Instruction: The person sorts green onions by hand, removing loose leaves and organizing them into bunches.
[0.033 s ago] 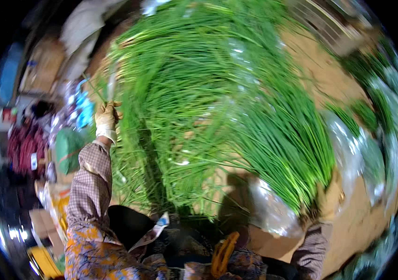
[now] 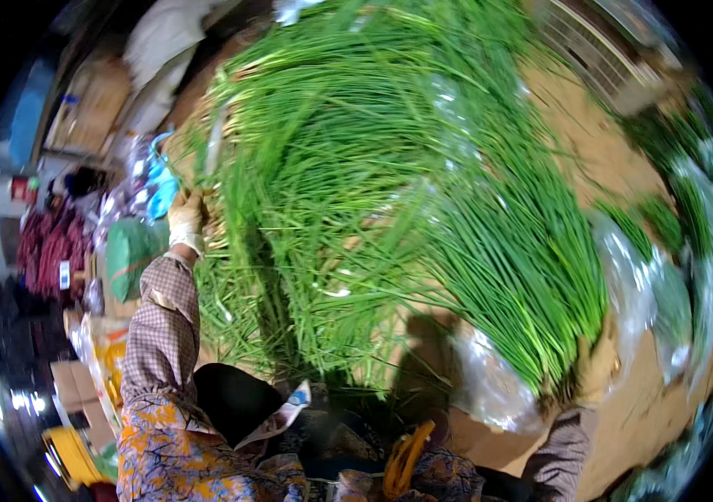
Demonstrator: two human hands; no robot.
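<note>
A broad heap of green onions [image 2: 323, 151] covers the floor in front of me, pale root ends toward the left. At its left edge is my left hand [image 2: 186, 219], in a pale glove with a white band at the wrist. Its fingers are curled beside the root ends; what they hold, if anything, I cannot make out. On the right, a thick bunch of green onions [image 2: 532, 293] fans up and left from its roots. My right hand [image 2: 592, 368], gloved and partly hidden, is closed on the root end. Clear plastic [image 2: 490, 381] lies under the bunch.
Bagged green onions [image 2: 670, 309] line the right side. A slatted crate [image 2: 595, 54] stands at the far right. To the left are a green sack [image 2: 132, 258], blue plastic [image 2: 161, 188], cardboard boxes [image 2: 76, 382] and a yellow object [image 2: 74, 456].
My left hand has drawn its fingers in against the root ends at the heap's left edge. The view has shifted slightly; my right hand stays at the bunch.
</note>
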